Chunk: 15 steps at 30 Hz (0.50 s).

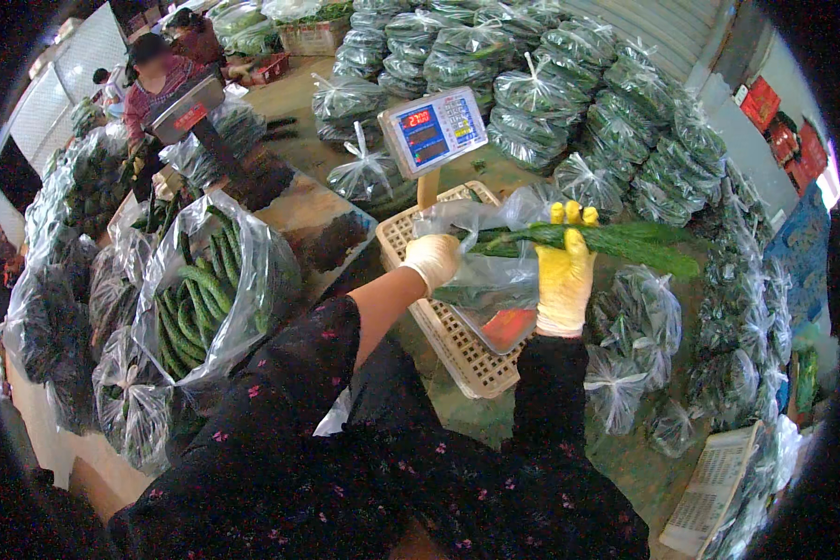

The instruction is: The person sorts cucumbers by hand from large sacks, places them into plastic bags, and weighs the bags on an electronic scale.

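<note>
My left hand (434, 261), in a pale glove, is closed at the edge of a clear plastic bag (490, 273). Wrapped round long green cucumbers (639, 245) are the fingers of my right hand (567, 271), in a glove with a yellow palm. The cucumbers lie level, their left ends at the bag and their right ends sticking out past my right hand. Under both hands are a beige plastic crate (467, 369) and a scale pan with a red patch (509, 329). The scale's lit display (434, 133) stands just beyond.
Tied bags of cucumbers (541, 93) are stacked high at the back and right. At left sits an open bag of cucumbers (201, 299), near a low table (322, 210). A co-worker (154, 89) is beside another scale (187, 110). A pale crate (709, 490) stands at lower right.
</note>
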### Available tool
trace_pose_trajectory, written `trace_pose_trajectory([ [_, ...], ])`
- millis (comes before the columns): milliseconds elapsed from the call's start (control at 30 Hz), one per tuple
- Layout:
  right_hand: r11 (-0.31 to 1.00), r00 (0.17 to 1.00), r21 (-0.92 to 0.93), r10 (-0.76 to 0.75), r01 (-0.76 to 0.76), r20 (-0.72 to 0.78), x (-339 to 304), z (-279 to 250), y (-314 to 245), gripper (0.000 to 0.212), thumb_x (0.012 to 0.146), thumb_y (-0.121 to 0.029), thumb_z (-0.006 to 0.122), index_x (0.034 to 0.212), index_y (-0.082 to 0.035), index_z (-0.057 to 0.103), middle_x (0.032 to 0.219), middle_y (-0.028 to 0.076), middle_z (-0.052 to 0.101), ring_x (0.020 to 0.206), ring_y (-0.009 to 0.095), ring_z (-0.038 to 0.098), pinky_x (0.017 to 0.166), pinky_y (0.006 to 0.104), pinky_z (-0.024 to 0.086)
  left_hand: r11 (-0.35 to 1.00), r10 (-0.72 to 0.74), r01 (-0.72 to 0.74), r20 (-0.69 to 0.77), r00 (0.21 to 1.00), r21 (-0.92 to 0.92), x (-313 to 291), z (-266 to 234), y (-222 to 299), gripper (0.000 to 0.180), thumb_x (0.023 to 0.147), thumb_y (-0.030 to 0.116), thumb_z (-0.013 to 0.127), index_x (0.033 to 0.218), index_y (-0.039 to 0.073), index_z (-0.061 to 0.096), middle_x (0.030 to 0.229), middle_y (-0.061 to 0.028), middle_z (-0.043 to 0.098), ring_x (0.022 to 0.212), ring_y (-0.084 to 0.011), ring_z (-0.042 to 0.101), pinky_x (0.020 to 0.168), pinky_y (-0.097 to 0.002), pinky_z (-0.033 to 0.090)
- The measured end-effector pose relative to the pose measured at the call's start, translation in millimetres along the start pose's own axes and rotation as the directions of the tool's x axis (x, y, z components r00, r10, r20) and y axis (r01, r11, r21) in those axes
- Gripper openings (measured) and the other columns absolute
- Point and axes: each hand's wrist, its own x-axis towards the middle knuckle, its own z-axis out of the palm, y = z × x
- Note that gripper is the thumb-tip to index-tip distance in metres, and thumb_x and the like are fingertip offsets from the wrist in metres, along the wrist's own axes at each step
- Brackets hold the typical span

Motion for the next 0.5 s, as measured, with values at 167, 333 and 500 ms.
trace_pose_trajectory([
  [167, 0.968, 1.0, -0.25, 0.006, -0.001, 0.022, 31.3, -3.8, 44.5, 0.06, 0.074, 0.014, 0.061, 0.127, -0.01, 0.045, 0.124, 0.005, 0.052, 0.115, 0.02, 0.052, 0.095, 0.0342, 0.043, 0.063, 0.033, -0.141, -0.139, 0.99, -0.988, 17.8, -42.5, -8.2, 0.026, 0.093, 0.025, 0.054, 0.108, 0.005, 0.06, 0.068, -0.0041, 0.06, 0.053, -0.0171, 0.055, 0.058, -0.0322, 0.049],
  [333, 0.664, 0.904, -0.744, 0.361, -0.077, 0.229, 41.6, -40.6, 58.3, 0.065, 0.066, 0.0, 0.078, 0.123, -0.007, 0.048, 0.113, 0.005, 0.057, 0.104, 0.017, 0.055, 0.091, 0.0318, 0.046, -0.033, 0.039, -0.117, -0.118, 0.992, -0.993, -20.1, -127.8, 15.4, 0.03, 0.095, 0.029, 0.048, 0.117, 0.01, 0.056, 0.06, 0.002, 0.049, 0.046, -0.0088, 0.042, 0.061, -0.0307, 0.048],
  [500, -0.374, 0.697, -0.829, 0.717, 0.416, 0.026, 68.0, -107.9, 16.5, 0.062, 0.064, -0.011, 0.072, 0.123, -0.013, 0.056, 0.123, 0.018, 0.056, 0.118, 0.034, 0.05, 0.1, 0.0391, 0.041, 0.061, 0.124, -0.04, -0.032, 0.992, -0.997, -67.1, -134.0, -4.0, 0.041, 0.095, 0.031, 0.047, 0.127, 0.007, 0.051, 0.06, 0.0022, 0.05, 0.048, -0.0087, 0.043, 0.064, -0.0267, 0.047],
])
